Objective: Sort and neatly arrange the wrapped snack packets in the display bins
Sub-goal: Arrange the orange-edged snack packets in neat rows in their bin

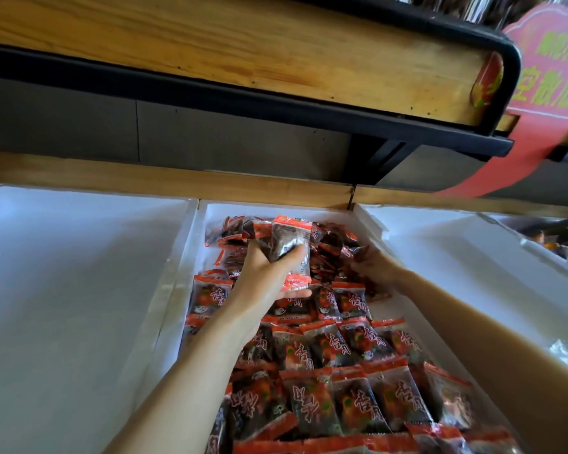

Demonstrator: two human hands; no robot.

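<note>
Red-edged packet (291, 247) gripped by left hand (269, 280), held clear, likely for placing in rows (351, 348) | right hand (373, 267) set in loose pile (328, 240) (grip cannot be told) | bin (201, 231) half arranged

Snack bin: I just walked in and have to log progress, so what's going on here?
A person's left hand holds a wrapped packet above the middle bin. The right hand reaches into the loose pile at the far end; its grip is blurred. The nearer packets already lie in neat rows.
</note>
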